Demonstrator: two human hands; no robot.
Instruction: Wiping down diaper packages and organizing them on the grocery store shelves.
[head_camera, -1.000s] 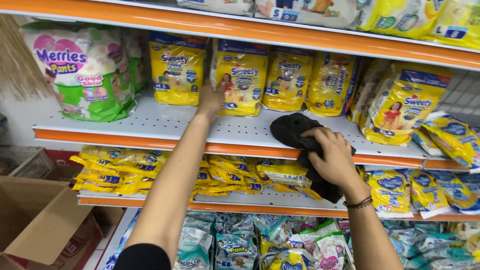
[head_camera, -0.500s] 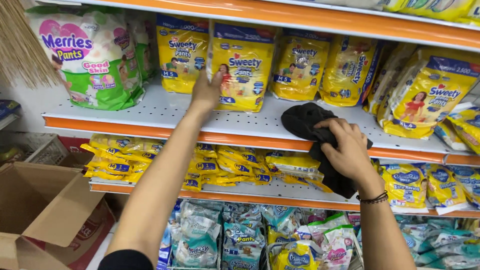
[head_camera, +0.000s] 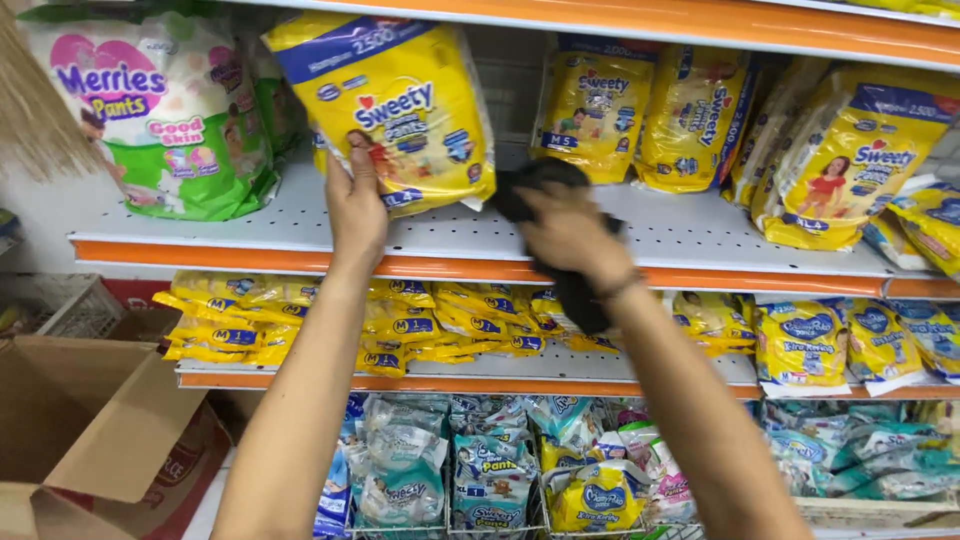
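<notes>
1. Head view, the hands: the left hand (head_camera: 357, 205) has its grip closed on the lower edge of a yellow diaper pack (head_camera: 398, 108), holding it tilted and lifted at the front of the white perforated shelf (head_camera: 300, 215).
2. The right hand (head_camera: 572, 232) is blurred; its grip is closed on a black cloth (head_camera: 560, 250), which lies on the same shelf just right of the pack and hangs down past the shelf's orange edge (head_camera: 200, 255).
3. Same shelf: a green and white diaper pack (head_camera: 160, 110) stands at the left, and more yellow packs (head_camera: 700, 115) stand to the right.
4. Shelf below: flat yellow packets (head_camera: 300, 330) lie in stacks, with larger yellow packs (head_camera: 810, 345) to their right.
5. Lowest level: pale blue-green packs (head_camera: 480, 470) fill wire baskets.
6. Room: an open cardboard box (head_camera: 80, 430) sits on the floor at the left, and a straw broom head (head_camera: 35, 110) shows at the upper left.
</notes>
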